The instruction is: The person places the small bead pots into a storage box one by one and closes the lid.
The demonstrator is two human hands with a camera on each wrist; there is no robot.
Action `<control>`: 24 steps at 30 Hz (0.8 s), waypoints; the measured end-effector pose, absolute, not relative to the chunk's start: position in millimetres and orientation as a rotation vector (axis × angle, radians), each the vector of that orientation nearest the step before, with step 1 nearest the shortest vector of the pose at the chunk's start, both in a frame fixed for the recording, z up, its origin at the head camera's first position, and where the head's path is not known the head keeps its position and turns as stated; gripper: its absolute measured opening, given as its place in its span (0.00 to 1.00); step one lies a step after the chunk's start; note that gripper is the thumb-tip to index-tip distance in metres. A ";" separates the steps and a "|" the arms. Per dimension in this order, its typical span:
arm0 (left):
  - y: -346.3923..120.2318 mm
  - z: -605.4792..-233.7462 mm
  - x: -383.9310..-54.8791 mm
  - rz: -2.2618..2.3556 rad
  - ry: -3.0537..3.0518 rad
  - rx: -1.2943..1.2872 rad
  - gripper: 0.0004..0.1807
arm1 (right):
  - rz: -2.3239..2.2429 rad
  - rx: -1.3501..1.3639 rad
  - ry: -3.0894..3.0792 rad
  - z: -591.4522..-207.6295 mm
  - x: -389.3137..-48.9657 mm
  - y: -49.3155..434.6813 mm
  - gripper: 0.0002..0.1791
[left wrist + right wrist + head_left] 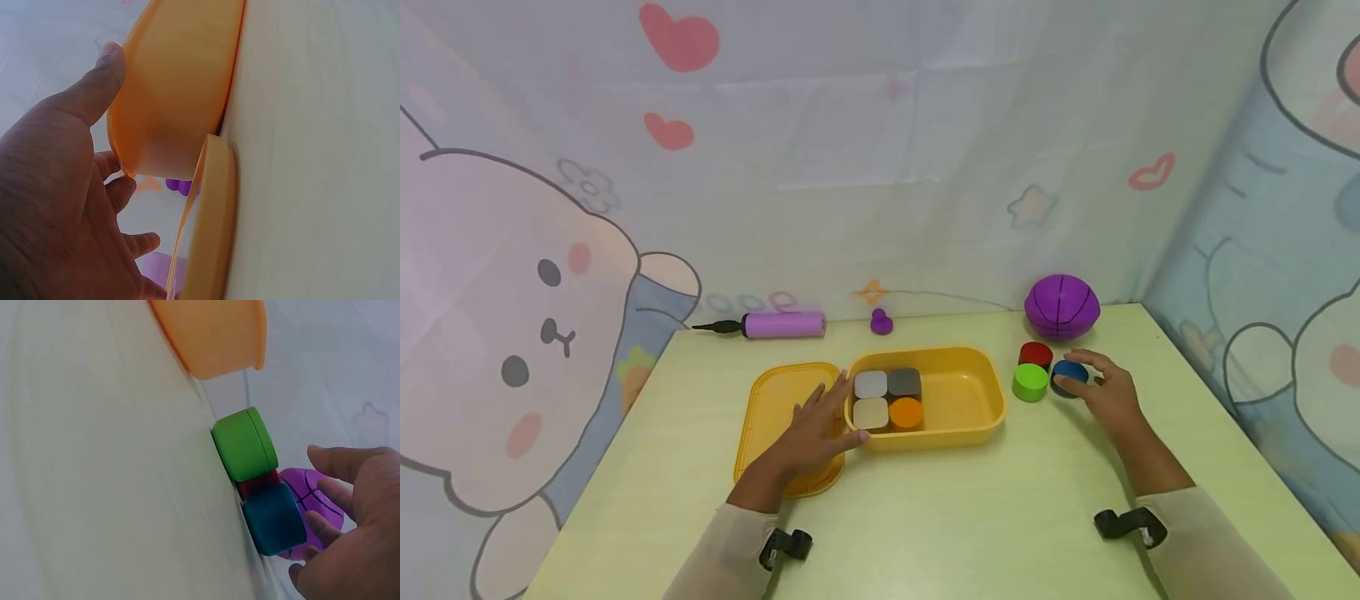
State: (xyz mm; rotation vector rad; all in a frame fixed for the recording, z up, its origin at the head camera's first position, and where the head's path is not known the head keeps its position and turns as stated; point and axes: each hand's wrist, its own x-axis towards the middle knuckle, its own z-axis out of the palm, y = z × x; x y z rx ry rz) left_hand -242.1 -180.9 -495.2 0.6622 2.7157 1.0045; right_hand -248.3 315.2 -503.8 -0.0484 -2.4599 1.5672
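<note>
A yellow box (962,404) stands mid-table, with several small lidded containers in its left half: light grey (871,384), dark grey (904,382), beige (871,412) and orange (907,414). My left hand (808,439) has its fingers spread, with thumb and fingertips at the box's left rim. Part of a yellow lid (767,417) lies beneath that hand. On the right, my right hand (1111,400) hovers over a round blue container (274,520), thumb and fingers apart around its top. Beside it are a green container (1030,382) and a red one (1035,354).
Behind the round containers sits a purple ball (1062,307). A purple hand pump (785,325) with a black nozzle lies at the back left. Near the back edge is a small purple figure (882,322). A printed cloth (880,200) hangs behind the table.
</note>
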 end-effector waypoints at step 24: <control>-179.8 -491.8 -240.5 1.007 2.712 0.645 0.55 | 1.896 -0.272 -2.364 -515.8 -251.7 323.9 0.32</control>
